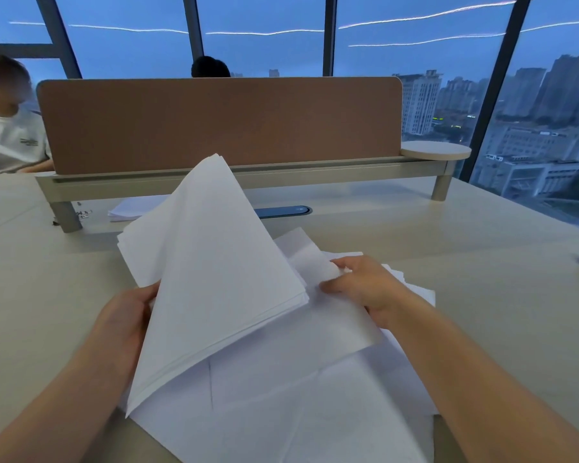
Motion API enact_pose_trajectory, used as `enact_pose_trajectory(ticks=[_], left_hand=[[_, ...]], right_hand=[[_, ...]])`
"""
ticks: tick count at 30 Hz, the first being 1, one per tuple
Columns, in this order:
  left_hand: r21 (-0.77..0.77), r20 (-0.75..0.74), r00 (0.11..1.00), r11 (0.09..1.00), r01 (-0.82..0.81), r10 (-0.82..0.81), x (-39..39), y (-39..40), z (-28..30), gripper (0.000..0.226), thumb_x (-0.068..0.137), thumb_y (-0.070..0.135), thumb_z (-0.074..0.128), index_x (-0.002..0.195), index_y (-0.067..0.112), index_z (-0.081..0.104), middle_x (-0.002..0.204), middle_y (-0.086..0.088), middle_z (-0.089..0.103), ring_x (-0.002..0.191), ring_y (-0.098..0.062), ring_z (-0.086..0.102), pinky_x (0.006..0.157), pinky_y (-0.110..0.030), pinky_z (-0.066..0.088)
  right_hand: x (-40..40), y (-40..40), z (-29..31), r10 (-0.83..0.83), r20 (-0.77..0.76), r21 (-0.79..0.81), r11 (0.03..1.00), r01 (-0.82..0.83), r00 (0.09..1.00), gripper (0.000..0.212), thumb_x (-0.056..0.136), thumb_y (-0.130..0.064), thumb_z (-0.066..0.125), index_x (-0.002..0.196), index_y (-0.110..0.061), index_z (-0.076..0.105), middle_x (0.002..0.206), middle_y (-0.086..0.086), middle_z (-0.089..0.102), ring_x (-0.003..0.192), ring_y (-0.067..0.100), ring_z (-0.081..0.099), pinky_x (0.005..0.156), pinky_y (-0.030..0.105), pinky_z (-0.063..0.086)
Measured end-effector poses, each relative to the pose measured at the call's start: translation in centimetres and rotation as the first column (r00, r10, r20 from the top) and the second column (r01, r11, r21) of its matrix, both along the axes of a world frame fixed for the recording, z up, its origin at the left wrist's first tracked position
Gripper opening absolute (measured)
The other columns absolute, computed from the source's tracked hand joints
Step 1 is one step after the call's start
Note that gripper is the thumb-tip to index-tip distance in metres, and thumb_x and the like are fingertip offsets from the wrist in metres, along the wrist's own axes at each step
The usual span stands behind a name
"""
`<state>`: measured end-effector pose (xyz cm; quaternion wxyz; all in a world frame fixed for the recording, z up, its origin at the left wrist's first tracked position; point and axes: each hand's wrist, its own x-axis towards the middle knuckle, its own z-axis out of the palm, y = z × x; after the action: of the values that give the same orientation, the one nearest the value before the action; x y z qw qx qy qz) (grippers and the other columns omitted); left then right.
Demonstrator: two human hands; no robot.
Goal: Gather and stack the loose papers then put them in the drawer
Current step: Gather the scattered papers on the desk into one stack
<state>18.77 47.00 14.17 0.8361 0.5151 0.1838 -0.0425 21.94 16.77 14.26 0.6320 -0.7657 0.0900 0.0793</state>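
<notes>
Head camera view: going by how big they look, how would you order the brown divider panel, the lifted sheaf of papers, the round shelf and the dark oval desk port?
1. Brown divider panel
2. Lifted sheaf of papers, though it is nearer the camera, so unsure against the panel
3. Round shelf
4. Dark oval desk port

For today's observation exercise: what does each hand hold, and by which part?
Left hand grips the raised paper stack by its left edge; right hand pinches a loose sheet near its far edge.

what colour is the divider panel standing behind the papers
The divider panel is a plain brownish tan, no pattern, best seen in the head view.
</notes>
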Motion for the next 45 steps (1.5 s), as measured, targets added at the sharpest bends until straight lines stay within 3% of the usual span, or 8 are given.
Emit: enact_pose_trajectory(ticks=[8, 12, 16, 18, 25, 32, 37, 45], left_hand=[[0.048, 0.042, 0.998, 0.998, -0.042, 0.039, -0.2, -0.1, 0.2, 0.02, 0.095, 0.013, 0.059, 0.099, -0.002, 0.071, 0.07, -0.01, 0.077, 0.053, -0.021, 0.073, 0.045, -0.031, 0.059], [0.021, 0.039, 0.999, 0.999, 0.024, -0.025, 0.2, 0.0, -0.2, 0.026, 0.096, 0.018, 0.058, 0.107, 0.0, 0.072, 0.084, -0.012, 0.078, 0.06, -0.024, 0.075, 0.048, -0.033, 0.06], [-0.014, 0.019, 0.999, 0.999, 0.032, -0.031, 0.5, -0.1, -0.2, 0.026, 0.1, 0.019, 0.053, 0.108, 0.002, 0.071, 0.078, -0.009, 0.078, 0.058, -0.023, 0.075, 0.045, -0.032, 0.058], [-0.017, 0.002, 1.0, 1.0, 0.014, -0.014, 0.7, 0.0, -0.3, 0.028, 0.099, 0.02, 0.055, 0.114, 0.004, 0.071, 0.086, -0.008, 0.079, 0.063, -0.024, 0.076, 0.048, -0.035, 0.06], [-0.003, 0.003, 1.0, 1.0, -0.02, 0.02, 1.4, 0.6, -1.2, 0.039, 0.093, 0.019, 0.063, 0.13, 0.008, 0.066, 0.122, -0.008, 0.073, 0.106, -0.03, 0.071, 0.063, -0.04, 0.062], [0.032, 0.142, 0.99, 0.999, 0.003, -0.007, 1.0, -0.2, -1.0, 0.033, 0.099, 0.013, 0.052, 0.129, 0.012, 0.066, 0.118, -0.01, 0.075, 0.091, -0.026, 0.077, 0.067, -0.04, 0.064], [0.069, 0.181, 0.983, 0.997, 0.016, -0.029, 0.8, -0.3, -0.8, 0.032, 0.099, 0.012, 0.052, 0.129, 0.011, 0.064, 0.121, -0.01, 0.074, 0.108, -0.031, 0.07, 0.086, -0.046, 0.054], [0.123, 0.203, 0.979, 0.991, -0.048, 0.022, 0.7, -0.6, -0.6, 0.034, 0.098, 0.015, 0.057, 0.131, 0.01, 0.062, 0.12, -0.009, 0.075, 0.107, -0.03, 0.07, 0.083, -0.045, 0.054]], right_hand=[[0.7, -0.2, -0.5, -0.079, 0.239, -0.107, 0.989, 0.107, 0.968, 0.021, 0.084, -0.013, 0.073, 0.096, -0.03, 0.073, 0.092, -0.002, 0.075, 0.075, 0.02, 0.072, 0.074, 0.037, 0.061], [1.0, -0.2, -0.6, -0.114, 0.234, -0.047, 0.991, 0.128, 0.966, 0.023, 0.087, -0.011, 0.069, 0.095, -0.032, 0.072, 0.092, -0.002, 0.075, 0.074, 0.019, 0.071, 0.075, 0.038, 0.061], [0.9, -0.4, -0.6, -0.007, 0.292, -0.356, 0.927, 0.116, 0.957, 0.034, 0.088, -0.007, 0.065, 0.116, -0.027, 0.068, 0.094, -0.01, 0.065, 0.073, 0.005, 0.06, 0.051, 0.015, 0.044], [0.9, -0.4, -1.0, 0.017, 0.303, -0.45, 0.884, 0.128, 0.953, 0.032, 0.09, -0.01, 0.065, 0.117, -0.027, 0.069, 0.102, -0.009, 0.061, 0.082, 0.014, 0.059, 0.056, 0.018, 0.044], [1.6, -0.4, -1.2, -0.063, 0.407, -0.506, 0.815, 0.283, 0.911, 0.009, 0.092, -0.026, 0.068, 0.084, -0.022, 0.065, 0.105, -0.001, 0.063, 0.082, 0.018, 0.06, 0.067, 0.026, 0.042], [0.2, 0.8, 0.2, -0.075, 0.223, -0.088, 0.991, 0.097, 0.972, 0.012, 0.1, -0.024, 0.054, 0.091, -0.02, 0.062, 0.094, 0.001, 0.065, 0.069, 0.017, 0.056, 0.056, 0.026, 0.043], [-0.9, 1.6, 0.9, 0.038, 0.1, 0.3, 0.952, -0.066, 0.994, 0.02, 0.099, -0.015, 0.056, 0.112, -0.025, 0.069, 0.102, 0.012, 0.077, 0.075, 0.026, 0.07, 0.066, 0.036, 0.06], [-1.6, 2.3, 0.8, 0.225, 0.094, 0.401, 0.883, -0.243, 0.97, 0.037, 0.101, -0.008, 0.046, 0.122, -0.029, 0.069, 0.108, 0.011, 0.076, 0.082, 0.025, 0.07, 0.067, 0.032, 0.057]])
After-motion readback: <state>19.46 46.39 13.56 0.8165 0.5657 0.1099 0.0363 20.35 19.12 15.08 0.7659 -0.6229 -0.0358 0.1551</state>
